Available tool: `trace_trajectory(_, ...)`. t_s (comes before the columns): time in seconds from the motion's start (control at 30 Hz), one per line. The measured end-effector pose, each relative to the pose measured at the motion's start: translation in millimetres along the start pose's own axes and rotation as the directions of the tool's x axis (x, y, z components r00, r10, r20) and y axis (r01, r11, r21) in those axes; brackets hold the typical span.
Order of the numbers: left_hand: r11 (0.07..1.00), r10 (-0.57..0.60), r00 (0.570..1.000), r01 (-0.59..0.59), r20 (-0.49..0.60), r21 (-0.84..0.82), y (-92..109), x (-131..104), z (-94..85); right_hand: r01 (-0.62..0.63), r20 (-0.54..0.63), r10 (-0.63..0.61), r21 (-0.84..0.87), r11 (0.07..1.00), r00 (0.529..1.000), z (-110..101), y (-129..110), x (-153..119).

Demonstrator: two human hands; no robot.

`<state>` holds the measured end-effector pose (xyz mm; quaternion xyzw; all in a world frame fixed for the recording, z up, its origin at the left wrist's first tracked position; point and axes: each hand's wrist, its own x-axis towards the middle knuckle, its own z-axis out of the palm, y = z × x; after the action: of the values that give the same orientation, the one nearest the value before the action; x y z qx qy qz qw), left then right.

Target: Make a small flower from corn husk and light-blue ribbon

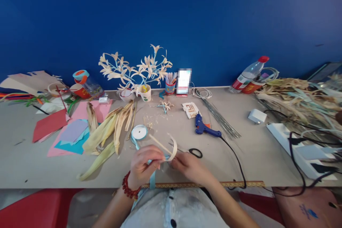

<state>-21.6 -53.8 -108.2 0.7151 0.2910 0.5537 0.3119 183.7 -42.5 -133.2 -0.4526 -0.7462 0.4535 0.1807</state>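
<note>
My left hand (146, 164), with a red bead bracelet at the wrist, is closed in a pinch on a light-blue ribbon (152, 181), which hangs below it to the table edge. The ribbon spool (139, 132) lies just beyond that hand. Closed fingers of my right hand (191, 167) hold a pale curled corn-husk strip (174, 146) close to the left fingertips. A thin pale straight piece (159, 144) sticks up between the hands; its lower end is hidden. Scissors with a black handle (196, 153) lie behind my right hand, partly covered.
Corn husks (103, 135) and coloured paper (73, 131) lie left. Husk flowers (152, 64) stand in a cup (144, 93) at the back. Right of centre are a blue glue gun (207, 128), metal wires (223, 119), a bottle (247, 74) and a cabled power strip (288, 149).
</note>
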Motion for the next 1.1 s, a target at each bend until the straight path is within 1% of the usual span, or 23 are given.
trace_trajectory(0.03,1.000,0.016,1.000,-0.016,-0.004,0.009,1,1,-0.9,-0.015,0.018,0.016,-0.049,0.999,1.000,0,0,-2)
trace_trajectory(0.1,0.999,0.028,1.000,-0.028,-0.006,0.025,3,2,-1.8,-0.024,0.015,0.026,-0.105,0.994,1.000,-1,-3,-6)
trace_trajectory(0.17,0.999,0.000,1.000,-0.001,0.017,0.038,5,3,-1.1,0.013,-0.001,-0.013,-0.098,0.995,1.000,-4,-8,-8)
trace_trajectory(0.23,0.995,-0.082,0.996,0.080,0.035,0.065,6,5,1.7,0.069,-0.019,-0.070,-0.060,0.996,0.997,-7,-15,-9)
trace_trajectory(0.27,0.986,-0.145,0.989,0.142,0.032,0.084,5,5,3.9,0.096,-0.037,-0.097,-0.039,0.995,0.995,-9,-18,-9)
trace_trajectory(0.3,0.972,-0.214,0.977,0.211,0.019,0.101,4,5,6.3,0.120,-0.058,-0.121,-0.020,0.993,0.991,-10,-21,-8)
trace_trajectory(0.37,0.933,-0.345,0.939,0.345,-0.018,0.108,2,5,11.4,0.162,-0.091,-0.161,0.004,0.987,0.983,-11,-27,-6)
trace_trajectory(0.43,0.898,-0.429,0.903,0.431,-0.035,0.086,0,4,15.2,0.186,-0.106,-0.186,-0.007,0.983,0.977,-11,-31,-4)
trace_trajectory(0.47,0.889,-0.450,0.893,0.451,-0.033,0.078,-1,4,16.3,0.194,-0.104,-0.195,-0.022,0.981,0.975,-10,-33,-2)
trace_trajectory(0.53,0.885,-0.458,0.889,0.458,-0.020,0.081,-1,4,16.9,0.199,-0.098,-0.203,-0.052,0.979,0.974,-8,-34,1)
trace_trajectory(0.6,0.891,-0.446,0.895,0.444,-0.009,0.097,-1,4,16.1,0.191,-0.096,-0.196,-0.060,0.980,0.976,-6,-34,3)
trace_trajectory(0.7,0.895,-0.435,0.900,0.432,0.003,0.107,-2,3,14.7,0.164,-0.105,-0.167,-0.039,0.986,0.980,-5,-34,3)
trace_trajectory(0.83,0.898,-0.437,0.899,0.435,0.014,0.073,-5,1,15.6,0.165,-0.088,-0.163,0.010,0.986,0.983,-7,-35,2)
trace_trajectory(0.9,0.912,-0.408,0.913,0.406,0.017,0.066,-6,-1,16.8,0.171,-0.071,-0.165,0.091,0.981,0.984,-7,-35,2)
trace_trajectory(0.97,0.929,-0.366,0.931,0.364,0.018,0.065,-4,-1,17.7,0.160,-0.039,-0.155,0.270,0.950,0.987,-5,-33,2)
trace_trajectory(1.0,0.937,-0.346,0.938,0.344,0.022,0.062,-3,-2,17.9,0.134,-0.010,-0.141,0.395,0.909,0.990,-3,-32,2)
trace_trajectory(1.03,0.943,-0.329,0.944,0.328,0.026,0.058,-1,-1,17.9,0.088,0.030,-0.122,0.527,0.845,0.992,-1,-31,3)
trace_trajectory(1.1,0.952,-0.304,0.952,0.302,0.037,0.050,2,-1,17.0,-0.041,0.137,-0.093,0.744,0.667,0.986,2,-29,2)
